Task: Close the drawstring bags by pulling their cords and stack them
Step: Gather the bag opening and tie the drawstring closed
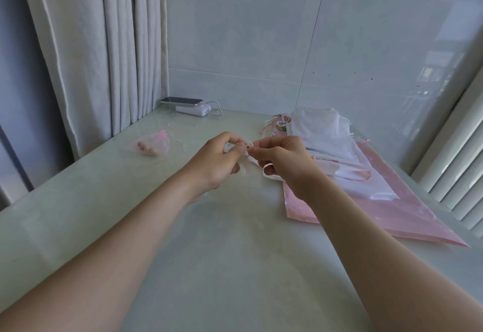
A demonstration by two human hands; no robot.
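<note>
White, thin little drawstring bag (244, 167) bunched between both hands; left hand (218, 159) and right hand (285, 162) each pinch its cord (269, 175).

a pale, glossy tabletop (209, 240) sits in a corner of large light tiles on the wall (261, 31), which catch soft daylight and a faint reflection at the right. a cream pleated curtain (91, 44) hangs at the left, and white ribbed slats (460, 164) run along the right edge. in the back corner a phone (181, 100) lies on a white power bank (192, 109).
</note>
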